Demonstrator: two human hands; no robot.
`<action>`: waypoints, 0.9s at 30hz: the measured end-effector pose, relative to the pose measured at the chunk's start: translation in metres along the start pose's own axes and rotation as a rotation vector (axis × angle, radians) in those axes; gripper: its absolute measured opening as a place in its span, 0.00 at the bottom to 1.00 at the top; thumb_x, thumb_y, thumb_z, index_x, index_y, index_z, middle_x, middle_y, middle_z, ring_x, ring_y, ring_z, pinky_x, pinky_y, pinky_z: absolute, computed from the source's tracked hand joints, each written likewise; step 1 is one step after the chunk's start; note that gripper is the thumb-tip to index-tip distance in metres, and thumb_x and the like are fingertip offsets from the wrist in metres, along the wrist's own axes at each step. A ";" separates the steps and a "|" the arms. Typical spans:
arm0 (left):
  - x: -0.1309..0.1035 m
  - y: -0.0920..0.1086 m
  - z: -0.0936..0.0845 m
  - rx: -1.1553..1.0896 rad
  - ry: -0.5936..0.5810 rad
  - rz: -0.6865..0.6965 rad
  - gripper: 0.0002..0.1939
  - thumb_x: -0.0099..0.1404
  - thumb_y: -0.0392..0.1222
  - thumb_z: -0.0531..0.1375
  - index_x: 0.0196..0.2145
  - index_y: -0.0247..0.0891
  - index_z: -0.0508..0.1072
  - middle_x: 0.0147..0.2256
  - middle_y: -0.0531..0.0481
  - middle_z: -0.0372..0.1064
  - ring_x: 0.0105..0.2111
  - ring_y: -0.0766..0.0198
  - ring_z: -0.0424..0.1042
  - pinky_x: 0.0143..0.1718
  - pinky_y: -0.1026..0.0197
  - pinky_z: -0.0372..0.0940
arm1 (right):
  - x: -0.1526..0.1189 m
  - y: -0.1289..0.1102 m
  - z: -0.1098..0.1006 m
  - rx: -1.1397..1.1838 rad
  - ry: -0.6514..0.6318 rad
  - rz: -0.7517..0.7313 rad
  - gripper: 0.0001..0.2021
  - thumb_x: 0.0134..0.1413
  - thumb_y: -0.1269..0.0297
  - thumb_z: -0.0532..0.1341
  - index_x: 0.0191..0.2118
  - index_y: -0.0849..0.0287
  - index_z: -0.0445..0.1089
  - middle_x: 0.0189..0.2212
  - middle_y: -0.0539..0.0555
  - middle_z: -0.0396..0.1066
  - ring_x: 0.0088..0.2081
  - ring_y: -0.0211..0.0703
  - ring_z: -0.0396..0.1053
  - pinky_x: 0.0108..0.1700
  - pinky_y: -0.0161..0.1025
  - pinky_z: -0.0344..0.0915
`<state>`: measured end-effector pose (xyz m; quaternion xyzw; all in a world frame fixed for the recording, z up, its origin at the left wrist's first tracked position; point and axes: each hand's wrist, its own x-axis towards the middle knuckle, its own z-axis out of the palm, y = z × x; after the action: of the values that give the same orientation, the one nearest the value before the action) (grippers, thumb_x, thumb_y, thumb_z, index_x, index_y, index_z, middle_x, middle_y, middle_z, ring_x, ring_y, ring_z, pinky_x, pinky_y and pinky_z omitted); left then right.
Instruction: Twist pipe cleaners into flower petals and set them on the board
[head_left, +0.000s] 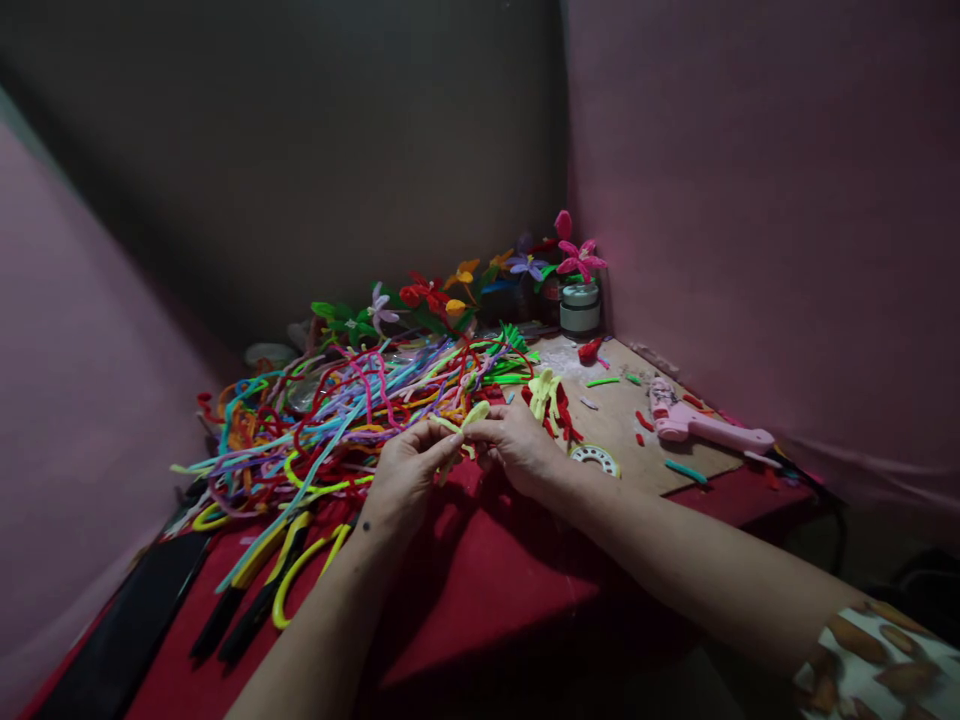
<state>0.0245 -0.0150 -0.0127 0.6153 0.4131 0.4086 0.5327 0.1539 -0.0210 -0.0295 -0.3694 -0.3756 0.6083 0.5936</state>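
Both of my hands meet over the red-covered table, pinching a pale yellow pipe cleaner [475,412] that is bent into a petal-like loop. My left hand [409,468] grips it from the left, thumb and fingers closed. From the other side my right hand [521,447] pinches it near the loop's base; some of its fingertips are hidden. Just beyond my right hand lie pale yellow pipe-cleaner loops [545,392] with red pieces among them. A big tangled heap of coloured pipe cleaners [352,400] spreads behind my left hand.
Yellow-and-black pliers [255,580] and yellow-handled scissors [289,590] lie at front left. A pink glue gun [712,425] and a white ring-shaped roll [596,459] rest on the brown board [630,400]. Finished pipe-cleaner flowers [424,292] and a grey-lidded jar [580,308] stand along the back.
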 end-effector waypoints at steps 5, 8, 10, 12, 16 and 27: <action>0.001 -0.002 0.000 -0.042 -0.002 -0.043 0.10 0.52 0.43 0.63 0.24 0.33 0.68 0.19 0.55 0.62 0.19 0.73 0.56 0.22 0.68 0.51 | 0.000 0.001 -0.001 0.027 -0.028 -0.014 0.06 0.34 0.68 0.61 0.19 0.63 0.63 0.12 0.44 0.57 0.15 0.28 0.51 0.15 0.29 0.48; 0.000 -0.002 0.001 -0.119 -0.034 -0.069 0.10 0.52 0.43 0.63 0.24 0.33 0.68 0.19 0.56 0.62 0.20 0.73 0.58 0.24 0.68 0.53 | -0.002 -0.003 -0.001 -0.026 -0.013 -0.054 0.09 0.39 0.64 0.60 0.18 0.63 0.64 0.12 0.45 0.56 0.14 0.28 0.51 0.16 0.30 0.47; -0.001 -0.001 0.002 -0.119 -0.013 -0.085 0.11 0.52 0.44 0.63 0.24 0.33 0.68 0.18 0.57 0.60 0.18 0.74 0.56 0.22 0.68 0.52 | -0.004 -0.005 0.000 -0.071 0.005 -0.071 0.09 0.39 0.63 0.61 0.19 0.64 0.65 0.12 0.45 0.56 0.14 0.28 0.50 0.16 0.30 0.47; -0.002 0.001 0.003 -0.086 0.028 -0.098 0.12 0.52 0.44 0.63 0.23 0.33 0.68 0.17 0.57 0.59 0.17 0.75 0.54 0.21 0.68 0.50 | -0.005 -0.005 0.000 -0.099 0.004 -0.081 0.09 0.38 0.63 0.62 0.19 0.64 0.65 0.12 0.44 0.56 0.14 0.28 0.50 0.17 0.30 0.47; -0.003 0.004 0.004 -0.055 0.051 -0.102 0.12 0.51 0.45 0.63 0.21 0.33 0.68 0.15 0.57 0.58 0.16 0.75 0.54 0.19 0.67 0.49 | -0.005 -0.005 0.000 -0.148 -0.002 -0.136 0.11 0.42 0.60 0.60 0.20 0.63 0.65 0.13 0.44 0.56 0.15 0.29 0.51 0.17 0.31 0.47; -0.001 -0.005 0.008 -0.008 0.112 0.004 0.13 0.50 0.45 0.63 0.17 0.33 0.68 0.14 0.56 0.61 0.17 0.72 0.57 0.22 0.66 0.52 | -0.008 -0.007 -0.002 -0.649 0.162 -0.489 0.14 0.48 0.64 0.56 0.16 0.61 0.62 0.15 0.47 0.57 0.22 0.33 0.54 0.25 0.32 0.50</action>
<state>0.0310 -0.0181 -0.0180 0.5904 0.4393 0.4451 0.5103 0.1587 -0.0291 -0.0241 -0.4838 -0.5767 0.2685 0.6011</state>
